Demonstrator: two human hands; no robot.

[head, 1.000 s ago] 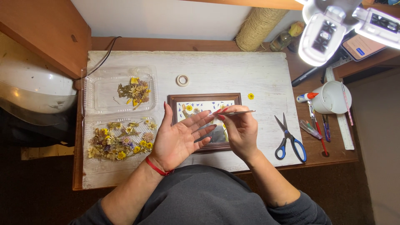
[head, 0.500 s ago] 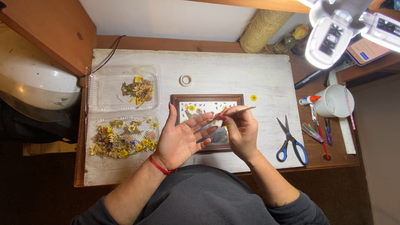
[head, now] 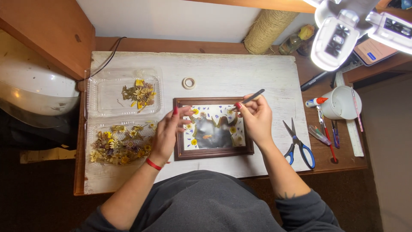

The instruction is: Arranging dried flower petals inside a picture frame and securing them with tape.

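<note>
1. Picture frame, dark brown wood: lies flat at the centre of the white desk, straight before me, so both hands can work over it. Small yellow pressed flowers and bluish petals sit on its pale backing.
2. My left hand: fingers loosely spread, palm down, over the frame's 9 o'clock edge. Whether the fingertips touch the backing, I cannot tell.
3. My right hand: closed in a pinch on thin dark tweezers, at the frame's 1 o'clock corner; the free end slants up toward 2 o'clock.
4. Two clear plastic trays: upper tray at 10 o'clock of the frame, few dried flowers; lower tray at 9 o'clock, heaped. Both within my left hand's reach.
5. Tape roll, at 11 o'clock of the frame, apart from it.
6. Blue-handled scissors, at 3 o'clock, blades parted, beside my right wrist.
7. White cup with pens and tools about it, at 2 o'clock.
8. Hard to make out: the frame's middle is a dark glare or shadow; the working end of the tweezers is hidden by my fingers. The lamp is cut off at the top edge.
</note>
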